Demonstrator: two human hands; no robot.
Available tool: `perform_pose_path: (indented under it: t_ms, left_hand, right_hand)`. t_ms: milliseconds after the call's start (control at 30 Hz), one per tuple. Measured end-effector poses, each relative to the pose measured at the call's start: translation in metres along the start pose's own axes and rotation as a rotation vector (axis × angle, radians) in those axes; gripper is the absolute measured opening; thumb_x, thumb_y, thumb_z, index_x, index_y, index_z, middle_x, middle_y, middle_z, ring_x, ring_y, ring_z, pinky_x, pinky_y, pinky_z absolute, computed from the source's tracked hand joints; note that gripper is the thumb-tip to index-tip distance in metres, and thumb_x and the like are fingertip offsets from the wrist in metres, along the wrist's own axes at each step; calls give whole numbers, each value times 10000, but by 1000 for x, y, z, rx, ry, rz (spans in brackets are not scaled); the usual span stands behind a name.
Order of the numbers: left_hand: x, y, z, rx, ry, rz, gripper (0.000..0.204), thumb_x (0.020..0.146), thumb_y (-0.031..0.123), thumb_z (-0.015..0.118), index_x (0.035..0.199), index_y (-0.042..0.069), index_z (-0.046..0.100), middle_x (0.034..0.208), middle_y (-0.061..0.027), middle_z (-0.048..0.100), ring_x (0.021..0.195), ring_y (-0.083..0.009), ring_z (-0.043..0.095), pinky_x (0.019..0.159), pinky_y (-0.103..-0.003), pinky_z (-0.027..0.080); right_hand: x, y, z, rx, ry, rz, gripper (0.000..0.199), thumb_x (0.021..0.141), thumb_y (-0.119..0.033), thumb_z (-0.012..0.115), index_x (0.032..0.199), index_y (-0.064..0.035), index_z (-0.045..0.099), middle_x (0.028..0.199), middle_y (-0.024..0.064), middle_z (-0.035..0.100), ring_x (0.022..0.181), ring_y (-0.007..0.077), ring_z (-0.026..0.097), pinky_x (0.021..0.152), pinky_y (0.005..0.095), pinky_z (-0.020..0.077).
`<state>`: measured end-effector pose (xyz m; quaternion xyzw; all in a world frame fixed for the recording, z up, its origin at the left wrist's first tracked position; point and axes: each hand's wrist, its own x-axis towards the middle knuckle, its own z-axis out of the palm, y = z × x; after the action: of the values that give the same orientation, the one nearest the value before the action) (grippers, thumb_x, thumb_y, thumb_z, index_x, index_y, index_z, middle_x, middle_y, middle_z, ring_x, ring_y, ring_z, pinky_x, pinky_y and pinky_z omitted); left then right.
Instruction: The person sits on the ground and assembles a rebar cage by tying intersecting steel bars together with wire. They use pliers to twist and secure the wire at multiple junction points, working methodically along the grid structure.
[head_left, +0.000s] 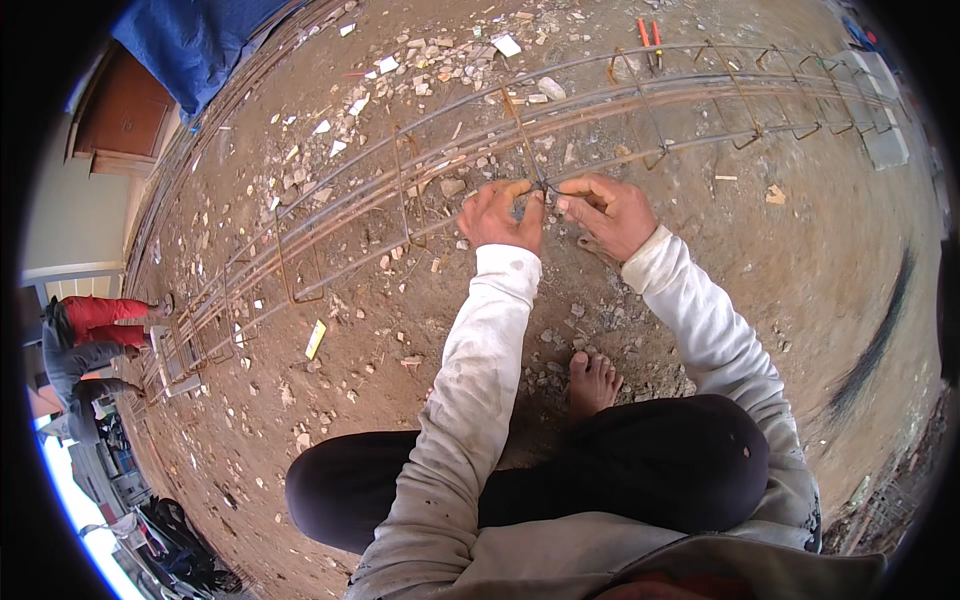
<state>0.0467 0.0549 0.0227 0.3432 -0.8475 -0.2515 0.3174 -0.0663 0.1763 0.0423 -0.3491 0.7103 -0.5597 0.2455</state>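
Note:
Both my hands work at a long rebar cage (420, 172) that runs across the ground in front of me. A thin dark tie wire (545, 186) sits where a square stirrup (517, 122) meets the nearest bar. My left hand (500, 213) is closed around the wire at this joint, its thumb against the bar. On the other side, my right hand (610, 213) pinches a wire end between thumb and forefinger. The fingertips partly cover the joint, so the wire's turns cannot be made out.
Red-handled pliers (650, 42) lie past the cage. A bundle of dark wires (875, 340) is on the dirt at right. Stone and tile rubble is scattered around. At far left another person (85, 350) in red trousers bends over the cage's end. My bare foot (592, 383) is close below.

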Motion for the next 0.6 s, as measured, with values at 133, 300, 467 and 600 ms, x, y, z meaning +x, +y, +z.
perform_pose_path:
  t_ms: [133, 300, 467, 600]
  left_hand:
    - [0, 9, -7, 15, -43, -30, 210, 690, 184, 740, 890, 155, 682, 1000, -30, 621, 1028, -270, 522, 947, -435, 307]
    - [-15, -3, 6, -2, 0, 231, 224, 703, 117, 672, 926, 143, 662, 1000, -45, 595, 993, -277, 508, 917, -420, 328]
    - [2, -19, -12, -38, 70, 366, 457, 696, 75, 624, 1149, 69, 559, 1072, -122, 581, 1043, -321, 508, 960, -462, 326]
    - [29, -15, -17, -624, -83, -168, 419, 816, 131, 650, 1195, 11, 515, 1112, -145, 587, 978, -194, 547, 871, -333, 435]
  right_hand:
    - [60, -18, 19, -32, 9, 50, 232, 843, -214, 679, 933, 0, 678, 683, 76, 677, 571, 148, 643, 574, 288, 519]
    - [118, -42, 47, -324, -545, 50, 160, 874, -158, 634, 941, -20, 681, 763, 59, 674, 623, 115, 636, 553, 279, 510]
    - [68, -48, 17, 78, -190, -41, 215, 905, -128, 587, 1085, -20, 633, 813, -1, 619, 618, 64, 536, 565, 212, 456]
    - [15, -25, 20, -355, -88, -124, 225, 857, -73, 627, 1079, -36, 642, 828, 65, 608, 607, 168, 590, 581, 302, 483]
